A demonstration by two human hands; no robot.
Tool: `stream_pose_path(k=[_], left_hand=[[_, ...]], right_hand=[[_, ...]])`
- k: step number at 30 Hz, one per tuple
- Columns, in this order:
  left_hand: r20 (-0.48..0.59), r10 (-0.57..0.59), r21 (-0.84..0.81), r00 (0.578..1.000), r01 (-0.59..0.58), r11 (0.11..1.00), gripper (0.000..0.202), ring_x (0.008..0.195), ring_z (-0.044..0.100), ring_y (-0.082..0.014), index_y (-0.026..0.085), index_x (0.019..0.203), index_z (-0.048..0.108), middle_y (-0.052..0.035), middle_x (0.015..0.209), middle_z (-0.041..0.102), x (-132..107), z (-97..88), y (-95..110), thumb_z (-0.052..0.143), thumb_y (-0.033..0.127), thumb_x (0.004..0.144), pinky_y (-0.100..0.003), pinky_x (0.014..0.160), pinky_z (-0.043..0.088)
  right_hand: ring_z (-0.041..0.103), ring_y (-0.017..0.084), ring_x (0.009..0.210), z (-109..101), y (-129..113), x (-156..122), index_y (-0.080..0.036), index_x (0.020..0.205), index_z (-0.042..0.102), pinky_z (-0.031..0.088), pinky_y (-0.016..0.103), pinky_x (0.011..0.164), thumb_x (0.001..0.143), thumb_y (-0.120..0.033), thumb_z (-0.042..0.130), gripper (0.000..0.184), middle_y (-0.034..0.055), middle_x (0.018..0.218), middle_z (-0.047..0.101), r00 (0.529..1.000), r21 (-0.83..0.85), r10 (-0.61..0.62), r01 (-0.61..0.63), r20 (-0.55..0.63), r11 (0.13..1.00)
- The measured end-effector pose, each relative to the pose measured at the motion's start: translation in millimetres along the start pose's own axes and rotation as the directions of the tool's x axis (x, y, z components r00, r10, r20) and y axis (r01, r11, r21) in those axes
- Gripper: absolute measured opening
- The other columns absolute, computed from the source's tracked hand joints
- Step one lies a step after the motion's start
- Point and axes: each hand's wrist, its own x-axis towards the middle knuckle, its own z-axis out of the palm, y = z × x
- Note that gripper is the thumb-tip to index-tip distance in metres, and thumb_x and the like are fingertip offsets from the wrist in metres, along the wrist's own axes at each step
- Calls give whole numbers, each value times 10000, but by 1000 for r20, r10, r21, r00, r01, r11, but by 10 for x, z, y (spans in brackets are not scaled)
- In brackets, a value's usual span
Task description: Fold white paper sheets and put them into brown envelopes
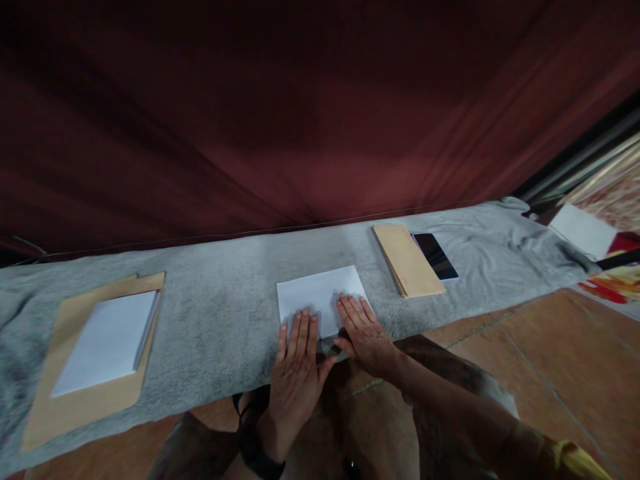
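Observation:
A white sheet of paper [320, 290], which looks folded, lies on the grey cloth in front of me. My left hand [299, 367] rests flat on its near left part, fingers stretched out. On the near right part lies my right hand [367, 333], also flat with its fingers extended and angled to the left. Both thumbs point inward near the paper's close edge. Neither hand grips anything. The fingers cover some of the paper's near side.
Grey cloth [215, 320] covers the long, narrow surface. At left, a stack of white paper [107, 340] sits on large brown envelopes [115, 400]. Smaller brown envelopes [407, 260] lie at right beside a dark phone [436, 255]. A dark red curtain [300, 120] hangs behind.

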Motion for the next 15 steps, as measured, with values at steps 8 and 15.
stream_pose_path(k=[8, 15], left_hand=[[41, 123, -51, 992, -120, 991, 733, 1515, 302, -256, 95, 1611, 92, -152, 1625, 337, -44, 23, 177, 422, 314, 994, -483, 1245, 293], [88, 134, -30, 987, -132, 991, 716, 1512, 308, -268, 84, 1593, 206, -164, 1617, 352, -78, 56, 145, 453, 358, 980, -485, 1234, 321]], right_hand=[[260, 270, 1521, -74, -93, -9, -27, 1548, 311, 301, 511, 1232, 1047, -358, 380, 605, 200, 1616, 330, 992, 130, -115, 108, 50, 986], [286, 299, 1509, -43, -71, -42, -13, 1539, 333, 310, 514, 1228, 1032, -495, 418, 705, 224, 1598, 352, 989, 112, -134, 126, 67, 986]])
